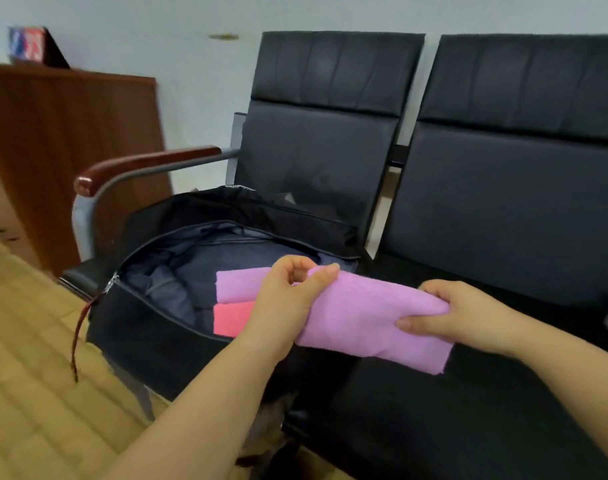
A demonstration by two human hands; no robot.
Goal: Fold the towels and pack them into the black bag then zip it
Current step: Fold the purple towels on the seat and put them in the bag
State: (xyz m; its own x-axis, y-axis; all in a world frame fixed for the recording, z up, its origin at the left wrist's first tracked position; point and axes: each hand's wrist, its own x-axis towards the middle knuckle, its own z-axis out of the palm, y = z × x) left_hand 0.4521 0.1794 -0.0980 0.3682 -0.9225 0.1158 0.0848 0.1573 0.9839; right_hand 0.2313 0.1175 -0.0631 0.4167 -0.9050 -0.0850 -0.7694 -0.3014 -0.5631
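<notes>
We see 2 bare hands holding a folded lilac towel (358, 317) across the lower middle of the frame. The left hand (290, 299) curls around the towel near its middle, thumb on the near side and fingers wrapped over the top fold. The right hand (463, 315) pinches the towel's right end, thumb beneath and fingers on top. The towel's left end reaches over the open mouth of the black bag (178, 327), while its right end hangs over the seat to the right.

The bag lies on the left seat of a row of black chairs (503, 209), its main zipper undone and the grey lining showing. Inside it, just below the lilac towel's left end, lies 1 folded pink towel (231, 318). A dark red pull cord (79, 330) dangles from the zipper at the bag's left corner.

A wooden armrest (139, 164) on a metal frame rises at centre left. A brown wooden cabinet (53, 133) stands in the upper left, against a pale wall. The floor at lower left is light wood.
</notes>
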